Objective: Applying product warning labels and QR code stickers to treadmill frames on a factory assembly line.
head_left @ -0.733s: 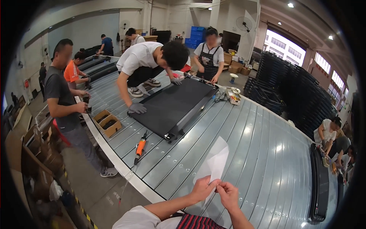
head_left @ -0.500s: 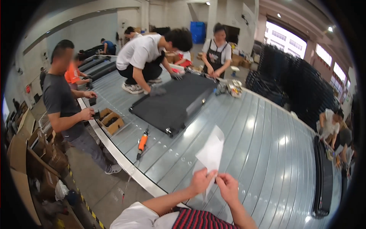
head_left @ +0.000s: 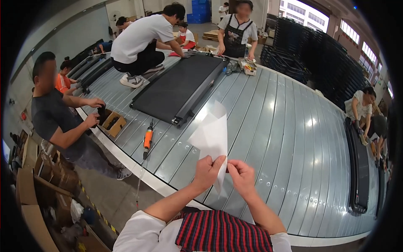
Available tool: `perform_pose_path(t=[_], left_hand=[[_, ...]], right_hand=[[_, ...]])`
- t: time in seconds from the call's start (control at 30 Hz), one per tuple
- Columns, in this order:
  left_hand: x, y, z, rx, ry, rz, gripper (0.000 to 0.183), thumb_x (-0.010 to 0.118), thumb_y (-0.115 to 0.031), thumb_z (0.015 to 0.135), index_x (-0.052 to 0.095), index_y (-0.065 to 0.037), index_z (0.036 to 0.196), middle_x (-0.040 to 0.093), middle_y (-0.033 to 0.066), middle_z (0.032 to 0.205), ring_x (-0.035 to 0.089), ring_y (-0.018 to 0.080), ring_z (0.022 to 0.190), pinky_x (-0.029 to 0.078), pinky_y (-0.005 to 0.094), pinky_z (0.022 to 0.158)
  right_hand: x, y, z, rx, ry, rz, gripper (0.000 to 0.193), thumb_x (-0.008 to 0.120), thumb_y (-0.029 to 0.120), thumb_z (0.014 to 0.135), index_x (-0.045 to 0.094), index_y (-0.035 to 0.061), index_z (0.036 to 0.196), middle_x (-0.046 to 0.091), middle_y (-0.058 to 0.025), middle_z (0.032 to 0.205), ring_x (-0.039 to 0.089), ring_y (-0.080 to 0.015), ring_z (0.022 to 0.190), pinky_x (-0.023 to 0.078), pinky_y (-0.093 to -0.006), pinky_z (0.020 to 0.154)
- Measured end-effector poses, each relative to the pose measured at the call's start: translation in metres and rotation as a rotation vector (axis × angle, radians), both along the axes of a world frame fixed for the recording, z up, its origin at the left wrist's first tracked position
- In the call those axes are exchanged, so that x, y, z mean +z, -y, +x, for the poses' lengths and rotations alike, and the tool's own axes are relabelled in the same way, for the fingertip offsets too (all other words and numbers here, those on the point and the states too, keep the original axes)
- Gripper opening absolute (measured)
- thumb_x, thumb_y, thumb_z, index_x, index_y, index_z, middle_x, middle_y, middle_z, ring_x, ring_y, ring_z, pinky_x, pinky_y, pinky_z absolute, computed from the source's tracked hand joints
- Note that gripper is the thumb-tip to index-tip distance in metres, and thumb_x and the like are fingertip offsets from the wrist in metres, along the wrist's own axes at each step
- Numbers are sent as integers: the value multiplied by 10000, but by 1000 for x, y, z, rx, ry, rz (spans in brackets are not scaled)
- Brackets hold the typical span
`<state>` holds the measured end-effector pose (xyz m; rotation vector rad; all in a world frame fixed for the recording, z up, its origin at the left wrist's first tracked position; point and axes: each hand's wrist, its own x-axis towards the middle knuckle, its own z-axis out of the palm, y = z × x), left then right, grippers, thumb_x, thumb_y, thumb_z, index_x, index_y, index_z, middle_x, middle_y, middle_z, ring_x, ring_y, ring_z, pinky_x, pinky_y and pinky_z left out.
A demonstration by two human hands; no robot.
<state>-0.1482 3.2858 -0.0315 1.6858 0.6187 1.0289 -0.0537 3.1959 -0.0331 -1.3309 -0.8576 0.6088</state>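
Grasping paper (head_left: 213, 134) in fingers of left hand (head_left: 206, 172), above table (head_left: 268, 134) — partly covered by them; pinching at its edge with right hand (head_left: 242, 176) — too hidden to make out exactly how.

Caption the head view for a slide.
Left hand holds a thin white sheet, right hand pinching its edge, above a ribbed grey metal worktop bearing an orange and black power tool.

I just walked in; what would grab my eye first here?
Probably the white sheet front and centre, held in the left hand, with the right hand pinching its edge. Beyond, a person in a white shirt crouches on the silvery table beside a black panel. An orange tool lies nearer, left of centre.
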Motion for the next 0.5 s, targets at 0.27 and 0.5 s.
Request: perform_pose_path(t=[0.27,0.5], left_hand=[[-3,-3,7,21,49,-23,411,580,-273,828,441,14,570,469,48,513,382,74,500,326,252,423],[6,2,16,-20,97,-213,303,558,-280,843,554,16,774,544,17,701,453,61,612,373,211,530]], right_hand=[[9,-3,10,44,5,-27,132,523,62,837,579,-37,904,608,-43,758,564,-85,683,461,-215,641],[-3,-9,26,47,43,26,102,502,61,847,548,-27,868,584,-28,731,549,-73,689,452,-205,636]])
